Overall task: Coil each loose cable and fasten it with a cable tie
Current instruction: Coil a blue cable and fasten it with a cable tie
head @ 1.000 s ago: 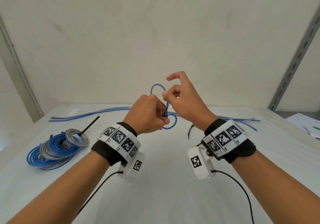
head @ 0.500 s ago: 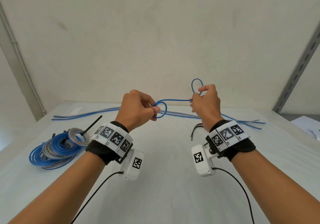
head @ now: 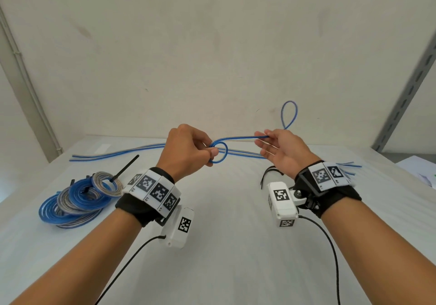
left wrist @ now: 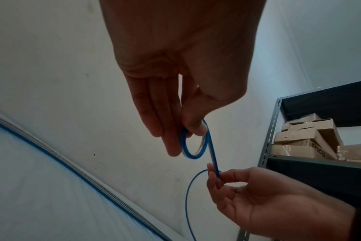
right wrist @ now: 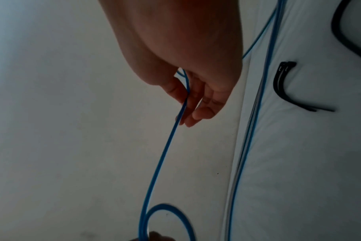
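Held above the white table (head: 224, 245), one blue cable (head: 238, 137) spans both hands. The left hand (head: 186, 150) pinches a single small loop in it; the right hand (head: 282, 151) pinches the strand between thumb and forefinger, other fingers spread, a second loop rising behind. Far back lie several loose blue cables (head: 118, 154). At left sit four tied coils (head: 77, 198); two black cable ties (right wrist: 286, 86) lie near the right wrist.

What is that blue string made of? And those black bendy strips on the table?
The blue cable looks like wire in smooth, slightly glossy plastic: it holds springy loops and shows a pale stripe along it. What is inside cannot be seen. The black ties look like stiff matte plastic, probably nylon: flat strips that keep a curve, each with a blocky head.
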